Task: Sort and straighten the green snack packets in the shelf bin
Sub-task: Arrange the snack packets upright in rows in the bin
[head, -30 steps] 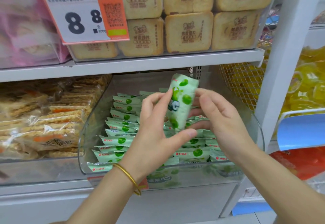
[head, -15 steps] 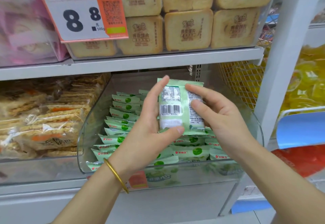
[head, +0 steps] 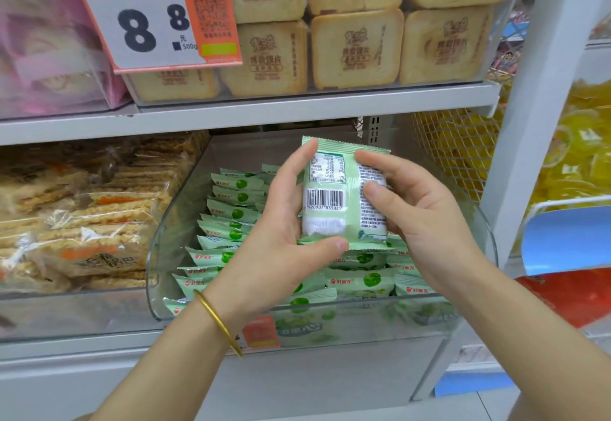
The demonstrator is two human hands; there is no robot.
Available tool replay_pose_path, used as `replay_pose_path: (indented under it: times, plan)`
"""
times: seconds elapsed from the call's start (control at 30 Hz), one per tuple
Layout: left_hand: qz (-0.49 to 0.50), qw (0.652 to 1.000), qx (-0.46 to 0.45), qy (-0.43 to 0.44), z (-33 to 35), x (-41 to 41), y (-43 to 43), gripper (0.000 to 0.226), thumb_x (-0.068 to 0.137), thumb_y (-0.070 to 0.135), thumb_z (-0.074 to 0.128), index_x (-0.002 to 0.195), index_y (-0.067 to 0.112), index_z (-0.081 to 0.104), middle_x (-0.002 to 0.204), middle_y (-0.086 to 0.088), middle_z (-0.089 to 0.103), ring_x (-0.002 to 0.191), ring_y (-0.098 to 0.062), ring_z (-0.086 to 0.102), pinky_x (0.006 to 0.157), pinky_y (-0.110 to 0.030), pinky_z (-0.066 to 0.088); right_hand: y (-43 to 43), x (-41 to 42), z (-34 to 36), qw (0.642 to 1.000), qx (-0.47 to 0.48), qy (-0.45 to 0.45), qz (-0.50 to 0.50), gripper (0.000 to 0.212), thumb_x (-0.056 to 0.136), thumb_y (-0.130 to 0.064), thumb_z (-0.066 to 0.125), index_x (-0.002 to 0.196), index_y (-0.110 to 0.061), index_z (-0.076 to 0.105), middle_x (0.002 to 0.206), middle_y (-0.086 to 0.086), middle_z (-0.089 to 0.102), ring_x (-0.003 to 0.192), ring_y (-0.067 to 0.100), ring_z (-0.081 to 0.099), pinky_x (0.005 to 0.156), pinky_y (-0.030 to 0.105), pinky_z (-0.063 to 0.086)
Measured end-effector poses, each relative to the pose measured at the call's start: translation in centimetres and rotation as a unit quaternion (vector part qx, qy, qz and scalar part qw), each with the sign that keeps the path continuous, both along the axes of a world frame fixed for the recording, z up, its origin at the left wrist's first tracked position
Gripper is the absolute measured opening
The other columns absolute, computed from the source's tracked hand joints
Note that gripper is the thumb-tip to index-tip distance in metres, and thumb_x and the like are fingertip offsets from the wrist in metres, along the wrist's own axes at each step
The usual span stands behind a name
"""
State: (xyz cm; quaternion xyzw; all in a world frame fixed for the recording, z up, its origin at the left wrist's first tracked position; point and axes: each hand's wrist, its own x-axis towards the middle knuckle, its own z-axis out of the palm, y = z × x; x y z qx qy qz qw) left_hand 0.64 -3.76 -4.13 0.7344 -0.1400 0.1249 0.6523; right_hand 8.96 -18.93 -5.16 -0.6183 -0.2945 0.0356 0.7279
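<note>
Green packet [head: 344, 195] held upright, pinched between both curled hands [head: 350, 222].

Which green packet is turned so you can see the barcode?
The held-up packet, gripped by left hand and right hand; packets in the bin show green-dot fronts.
</note>
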Motion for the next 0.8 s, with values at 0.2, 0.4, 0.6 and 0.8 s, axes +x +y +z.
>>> replay_pose_path:
  times: [0.2,0.4,0.6,0.8]
  plan:
    - [0.122,0.992,-0.018,0.034,0.0,0.4,-0.1,0.066,0.082,0.004,0.067,0.118,0.049,0.034,0.120,-0.005,0.055,0.089,-0.013,0.068,0.078,-0.031,0.057,-0.3,-0.1,0.4,0.999,0.043,0.024,0.011,0.037,0.083,-0.002,0.062,0.116,-0.020,0.061,0.102,-0.002,0.069,0.084,0.010,0.067,0.064,0.023,0.054]
    - [0.149,0.958,-0.204,0.138,0.4,0.8,0.1,0.011,0.096,0.007,0.046,0.105,0.011,0.050,0.099,-0.014,0.065,0.065,-0.017,0.063,0.051,-0.023,0.049,-1.5,0.3,0.5,0.994,0.077,0.057,0.049,0.067,0.067,0.000,0.044,0.128,-0.026,0.052,0.093,0.004,0.068,0.081,0.020,0.068,0.064,0.033,0.057]
    - [0.116,0.946,-0.227,0.201,0.7,0.6,-0.4,0.017,0.096,0.006,0.043,0.103,-0.001,0.057,0.070,-0.011,0.061,0.046,-0.019,0.059,0.039,-0.020,0.039,-2.2,0.1,0.7,0.984,-0.114,-0.125,-0.062,0.035,0.073,-0.017,0.075,0.103,-0.033,0.068,0.111,-0.008,0.051,0.105,0.002,0.055,0.094,0.039,0.049]
    - [0.233,0.961,-0.043,0.146,0.1,0.8,0.1,0.021,0.100,0.016,0.037,0.093,0.015,0.057,0.090,0.001,0.063,0.037,-0.011,0.050,0.034,-0.018,0.032,-2.8,-0.1,0.9,0.996,-0.025,-0.070,-0.041,0.016,0.069,-0.023,0.078,0.078,-0.030,0.066,0.078,-0.007,0.068,0.073,0.009,0.064,0.068,0.028,0.054]
